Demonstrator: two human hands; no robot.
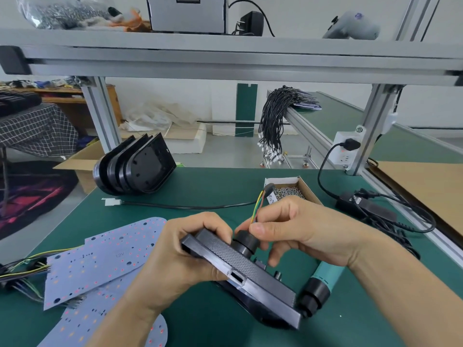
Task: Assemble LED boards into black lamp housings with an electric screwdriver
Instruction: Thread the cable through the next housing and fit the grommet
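Note:
A black lamp housing [246, 276] is held tilted above the green mat, its textured back facing up. My left hand [180, 256] grips its upper left end. My right hand [295, 229] pinches the black round grommet [246, 242] on the housing's back, where coloured wires [258, 205] come out and join a black cable [180, 205] ending in a white plug [111, 202]. White LED boards [100, 261] lie in a loose pile at the left. The teal electric screwdriver [319, 284] lies on the mat under my right wrist.
A stack of black housings [135, 166] stands at the back left. A cardboard box of screws [288, 191] sits behind my right hand. A power adapter with cables [363, 204] lies at the right, plugged into a socket [347, 149]. Wire bundles [275, 121] hang off the conveyor edge.

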